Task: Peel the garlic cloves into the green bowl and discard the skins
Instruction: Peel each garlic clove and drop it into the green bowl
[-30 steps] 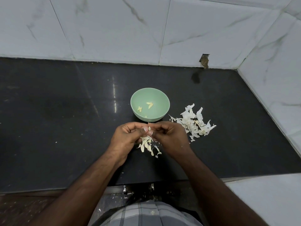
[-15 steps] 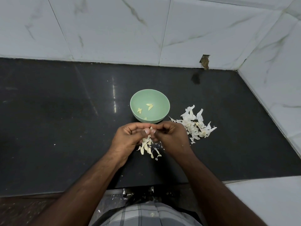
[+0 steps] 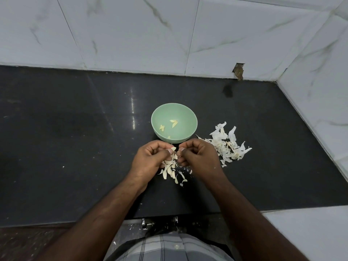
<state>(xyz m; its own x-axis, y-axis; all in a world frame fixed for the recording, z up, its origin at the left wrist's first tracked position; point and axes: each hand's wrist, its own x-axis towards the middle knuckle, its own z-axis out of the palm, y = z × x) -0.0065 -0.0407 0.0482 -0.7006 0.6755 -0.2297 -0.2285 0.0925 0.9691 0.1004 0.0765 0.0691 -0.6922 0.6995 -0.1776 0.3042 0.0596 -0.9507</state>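
A green bowl (image 3: 174,125) stands on the black counter (image 3: 75,138) and holds several small peeled cloves (image 3: 174,123). Just in front of the bowl my left hand (image 3: 150,159) pinches a pale garlic clove (image 3: 173,149) between thumb and fingers. My right hand (image 3: 197,157) is curled close beside it, its fingertips at the clove's right end; what they pinch is too small to tell. Under both hands lies a small heap of cloves and skin bits (image 3: 172,170).
A pile of white garlic skins (image 3: 228,146) lies on the counter right of the bowl. Marble-tiled walls close the back and the right side. The counter's front edge runs just below my forearms, with skin flakes on the floor beneath.
My hands have drawn slightly apart, so the clove's tip shows between them. The bowl and the skin pile have not moved.
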